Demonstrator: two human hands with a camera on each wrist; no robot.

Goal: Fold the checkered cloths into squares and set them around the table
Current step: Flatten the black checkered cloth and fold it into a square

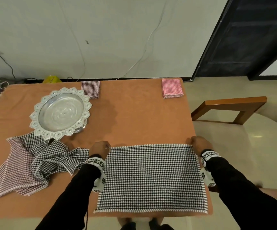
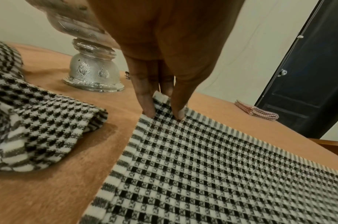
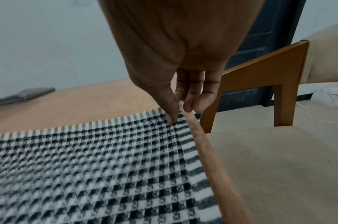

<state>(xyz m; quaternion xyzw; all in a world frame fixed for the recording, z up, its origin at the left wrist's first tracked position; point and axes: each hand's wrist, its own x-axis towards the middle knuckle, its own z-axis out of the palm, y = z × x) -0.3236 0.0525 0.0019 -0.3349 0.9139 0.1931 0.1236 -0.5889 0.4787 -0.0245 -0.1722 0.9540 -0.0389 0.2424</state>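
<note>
A black-and-white checkered cloth (image 1: 151, 178) lies flat on the near right part of the orange-covered table (image 1: 142, 117). My left hand (image 1: 99, 147) pinches its far left corner, which stands up between the fingertips (image 2: 148, 109) in the left wrist view. My right hand (image 1: 199, 143) pinches the far right corner at the table's right edge, thumb on top of the cloth (image 3: 126, 159) and the other fingers (image 3: 191, 104) past its edge. Two folded squares lie along the far edge: a maroon checkered one (image 1: 90, 89) and a pink checkered one (image 1: 172, 88).
A silver pedestal tray (image 1: 60, 112) stands at the left. In front of it lie a crumpled black-and-white cloth (image 1: 51, 156) and a pink checkered cloth (image 1: 9, 171). A wooden chair (image 1: 230, 108) stands right of the table, close to my right hand.
</note>
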